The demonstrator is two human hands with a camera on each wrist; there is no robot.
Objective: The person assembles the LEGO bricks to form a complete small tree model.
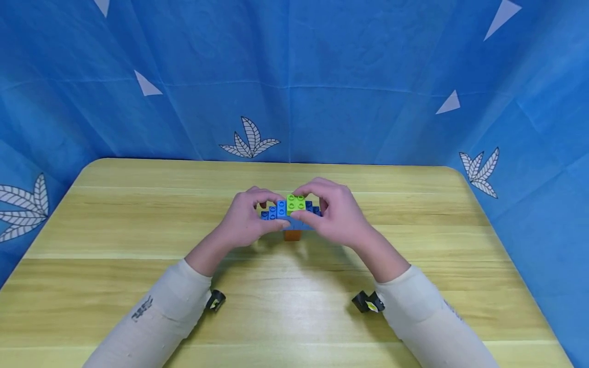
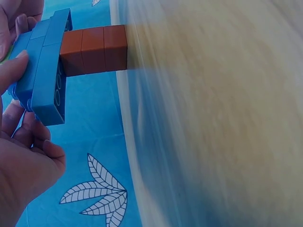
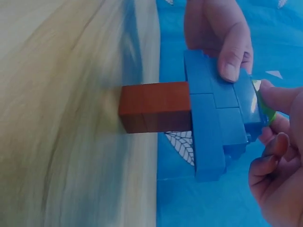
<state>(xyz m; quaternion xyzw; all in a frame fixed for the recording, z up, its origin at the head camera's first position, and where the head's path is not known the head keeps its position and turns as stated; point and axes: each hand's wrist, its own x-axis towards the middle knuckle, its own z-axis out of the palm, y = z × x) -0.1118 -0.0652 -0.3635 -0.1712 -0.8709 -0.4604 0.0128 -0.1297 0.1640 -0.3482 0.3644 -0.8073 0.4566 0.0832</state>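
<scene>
A toy-brick build stands upright on the table, its trunk a column of stacked brown bricks [image 2: 94, 49]. Across the trunk's top spread stepped rows of blue bricks [image 3: 206, 135], wide at the bottom and narrower above. My left hand [image 1: 244, 220] grips the blue rows from the left side, its thumb flat against their near face. Between the thumb and fingers of my right hand [image 1: 340, 214] is a lime-green brick [image 1: 296, 203] with studs on top, pinched at the very top of the blue rows. In the right wrist view that thumb covers much of it.
The build stands on a light wooden table [image 1: 294, 301]. Behind it hangs a blue cloth [image 1: 349, 117] printed with leaves and white triangles. Small black devices [image 1: 368, 302] sit at both cuffs, just over the table.
</scene>
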